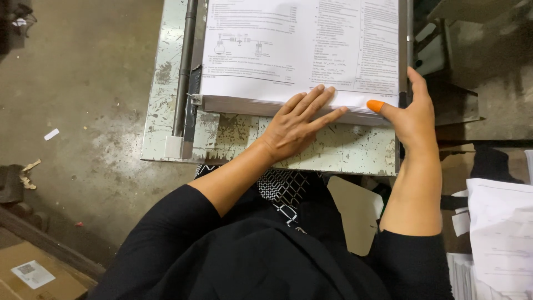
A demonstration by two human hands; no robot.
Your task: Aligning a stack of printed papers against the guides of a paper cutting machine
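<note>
White printed paper stack, orange thumb cover, chipped pale-green table, black sleeves

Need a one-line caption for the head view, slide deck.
Both hands square a printed paper stack on a worn metal table.

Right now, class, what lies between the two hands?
In the head view, the near edge of the paper stack runs between the left hand and the right hand, with bare, worn table just below it.

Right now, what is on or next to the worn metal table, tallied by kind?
Thick stack of printed sheets: 1
Hands on that stack, left hand and right hand: 2
Orange thumb cot: 1
Loose paper pile at right: 1
Cardboard box: 1
Total: 6
</note>
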